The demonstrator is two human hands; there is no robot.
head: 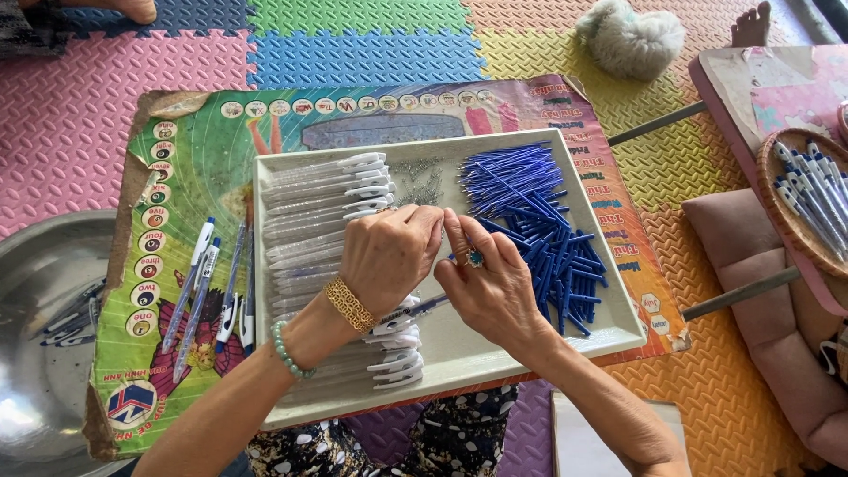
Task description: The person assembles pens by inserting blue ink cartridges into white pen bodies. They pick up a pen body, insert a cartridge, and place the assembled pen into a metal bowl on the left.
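Observation:
My left hand and my right hand meet over the middle of a white tray. Between them they hold a pen barrel with a blue refill, its end poking out below the left palm. A row of clear pen barrels with white clips fills the tray's left side, partly hidden by my left wrist. A heap of blue refills lies in the tray's right half. A scatter of small metal springs lies at the tray's top middle.
The tray rests on a colourful poster board over foam floor mats. Finished pens lie on the board at left. A metal basin holds more pens. A wicker basket of pens is at right, with a fluffy object beyond.

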